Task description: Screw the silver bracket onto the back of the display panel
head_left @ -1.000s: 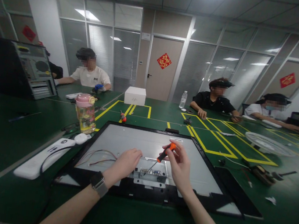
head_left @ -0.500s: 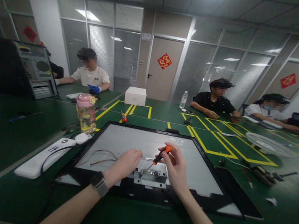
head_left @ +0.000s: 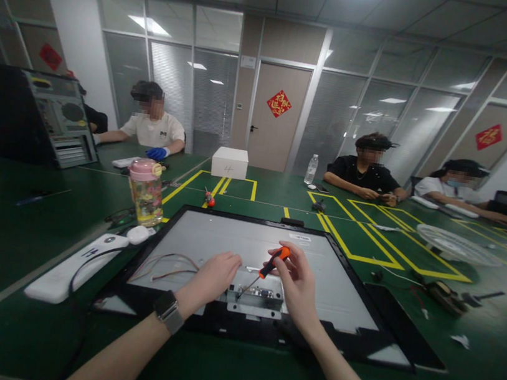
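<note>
A monitor (head_left: 209,234) lies face down on the green table, its grey metal back up inside a black frame. My right hand (head_left: 297,284) is closed on a small screwdriver (head_left: 265,270) with an orange and black handle. Its tip points down-left at a metal circuit-board bracket (head_left: 256,298) near the monitor's front edge. My left hand (head_left: 213,277), with a watch on the wrist, rests curled on the panel just left of that bracket; what its fingers hold, if anything, is hidden. Thin coloured wires (head_left: 162,265) lie on the panel left of that hand.
A pink-lidded bottle (head_left: 146,190) and a white device with a black cable (head_left: 73,265) sit left of the monitor. A computer case (head_left: 32,115) stands far left, a white box (head_left: 230,162) at the middle back, a fan grille (head_left: 456,245) at right. Other people sit across the table.
My right hand and the screwdriver shifted a little left toward the bracket between the first and second frames, then held still. My left hand has stayed put.
</note>
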`<state>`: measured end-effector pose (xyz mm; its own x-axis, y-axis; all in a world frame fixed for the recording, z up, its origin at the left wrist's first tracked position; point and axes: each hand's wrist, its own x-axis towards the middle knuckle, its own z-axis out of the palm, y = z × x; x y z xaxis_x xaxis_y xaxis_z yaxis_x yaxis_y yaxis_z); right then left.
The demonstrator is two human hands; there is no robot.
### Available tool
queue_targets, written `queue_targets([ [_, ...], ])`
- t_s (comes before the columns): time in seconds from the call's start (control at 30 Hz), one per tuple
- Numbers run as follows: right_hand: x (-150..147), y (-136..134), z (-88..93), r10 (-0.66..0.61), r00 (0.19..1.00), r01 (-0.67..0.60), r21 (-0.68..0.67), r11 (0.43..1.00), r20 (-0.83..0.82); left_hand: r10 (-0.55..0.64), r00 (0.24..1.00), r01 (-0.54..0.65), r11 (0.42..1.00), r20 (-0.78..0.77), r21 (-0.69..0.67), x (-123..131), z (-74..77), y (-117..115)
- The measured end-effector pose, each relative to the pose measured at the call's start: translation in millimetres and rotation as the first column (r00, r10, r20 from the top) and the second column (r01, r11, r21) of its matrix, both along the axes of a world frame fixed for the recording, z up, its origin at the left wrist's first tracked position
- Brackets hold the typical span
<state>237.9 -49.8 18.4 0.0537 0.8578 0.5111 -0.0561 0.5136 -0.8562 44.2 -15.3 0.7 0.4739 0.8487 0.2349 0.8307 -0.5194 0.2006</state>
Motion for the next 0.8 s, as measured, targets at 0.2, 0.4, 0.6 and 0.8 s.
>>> queue_targets([
  [0.2,0.9,-0.8,-1.9,0.005,0.997,-0.007,0.02,1.0,0.073,-0.009,1.0,0.009,1.0,-0.001,-0.007,0.8,0.4,-0.1],
  [0.4,-5.3,-7.2,5.6,0.109,0.986,-0.111,0.013,0.994,0.125,0.0,1.0,0.0,1.0,-0.004,-0.016,0.5,-0.5,0.3],
  [0.6,-12.4,-8.9,5.1,0.109,0.981,-0.118,0.048,0.992,0.162,0.0,1.0,-0.001,0.999,-0.007,-0.033,1.1,3.6,-1.2],
  [0.8,4.1,2.3,7.5,-0.034,0.996,0.028,0.071,0.997,0.082,0.002,1.0,-0.002,0.999,-0.001,-0.033,0.9,2.7,-1.2],
])
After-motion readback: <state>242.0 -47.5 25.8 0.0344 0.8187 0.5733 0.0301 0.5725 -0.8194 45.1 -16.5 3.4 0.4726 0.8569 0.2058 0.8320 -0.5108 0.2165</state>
